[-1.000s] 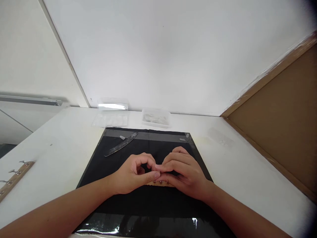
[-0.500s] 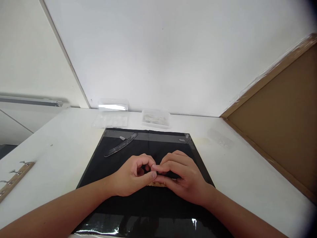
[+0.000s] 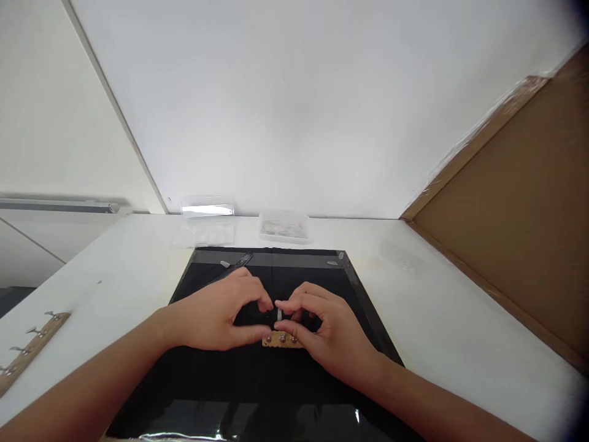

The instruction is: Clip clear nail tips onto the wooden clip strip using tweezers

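Right hand (image 3: 278, 315): narrow pinch, clear nail tip (image 3: 279, 314) held end to end between thumb and index finger, standing roughly upright just beyond the studded wooden strip (image 3: 276, 344). Whether the lower end of the tip meets a stud is too small to tell.

Left hand (image 3: 270, 319): wide, thumb and index finger well apart, nothing in it. Thumb is at the left end of the strip; can't tell if it touches. Index fingertip is near the nail tip, with a gap between.

Strip lies on the black mat (image 3: 221, 380), crosswise in front of the person. Round metal studs show along it; its right end is hidden by the right hand.

Nail file (image 3: 242, 263) on the mat, partly covered by the left hand. Loose clear tip (image 3: 225, 264) just beside the file. Two more clear tips (image 3: 332, 263) near the far right corner of the mat, close to each other.

On the white bench (image 3: 432, 307), past the mat: open clear case (image 3: 205, 233) with its lid up on the left, frosted box (image 3: 284, 228) with clear pieces inside to its right. Second wooden strip (image 3: 34, 356) with metal clips at far left. Brown panel (image 3: 510, 227) stands along the right side.
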A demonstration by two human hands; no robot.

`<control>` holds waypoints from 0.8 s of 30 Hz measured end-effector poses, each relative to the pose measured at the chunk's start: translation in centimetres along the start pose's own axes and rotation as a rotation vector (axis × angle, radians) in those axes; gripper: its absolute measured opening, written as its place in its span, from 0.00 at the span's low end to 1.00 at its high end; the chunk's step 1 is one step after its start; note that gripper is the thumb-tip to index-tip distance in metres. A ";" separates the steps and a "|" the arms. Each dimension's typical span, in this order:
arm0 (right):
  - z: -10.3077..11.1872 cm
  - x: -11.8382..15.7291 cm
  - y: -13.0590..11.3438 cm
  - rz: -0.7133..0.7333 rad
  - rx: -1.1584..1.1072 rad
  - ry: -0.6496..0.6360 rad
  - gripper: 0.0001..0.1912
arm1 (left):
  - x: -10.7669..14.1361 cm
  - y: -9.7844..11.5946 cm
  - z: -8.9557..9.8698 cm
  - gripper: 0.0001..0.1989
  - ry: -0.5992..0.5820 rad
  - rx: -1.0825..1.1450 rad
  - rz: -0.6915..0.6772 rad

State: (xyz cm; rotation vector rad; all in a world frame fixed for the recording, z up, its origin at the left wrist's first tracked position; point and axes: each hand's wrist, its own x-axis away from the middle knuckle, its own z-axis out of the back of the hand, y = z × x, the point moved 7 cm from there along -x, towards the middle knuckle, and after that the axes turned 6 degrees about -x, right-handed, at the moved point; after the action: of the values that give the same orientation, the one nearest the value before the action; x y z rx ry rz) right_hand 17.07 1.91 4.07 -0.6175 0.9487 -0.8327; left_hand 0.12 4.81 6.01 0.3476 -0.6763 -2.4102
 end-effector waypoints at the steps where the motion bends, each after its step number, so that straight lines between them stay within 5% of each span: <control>1: -0.3 0.3 -0.1 -0.043 0.011 -0.007 0.09 | 0.2 0.1 -0.5 0.18 -0.069 -0.001 -0.045; 3: -0.8 0.9 -0.3 -0.110 0.034 -0.022 0.09 | 0.7 -0.1 -1.1 0.20 -0.098 0.053 -0.113; 8: -2.3 2.0 -0.3 -0.122 0.044 -0.076 0.09 | 1.3 -2.4 -2.0 0.20 0.075 0.084 -0.096; 14: -2.6 2.1 -0.1 -0.017 0.227 -0.007 0.11 | 1.6 -1.6 -2.5 0.33 0.126 0.048 -0.240; 24: -2.6 2.1 0.1 0.007 0.281 0.012 0.11 | 1.9 -1.8 -3.2 0.21 0.118 -0.136 -0.279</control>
State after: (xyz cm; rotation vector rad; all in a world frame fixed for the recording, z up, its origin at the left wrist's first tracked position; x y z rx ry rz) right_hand 15.50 -0.01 1.88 -0.3664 0.8251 -0.9439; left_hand -1.01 3.60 2.21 0.5534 -0.4312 -2.6565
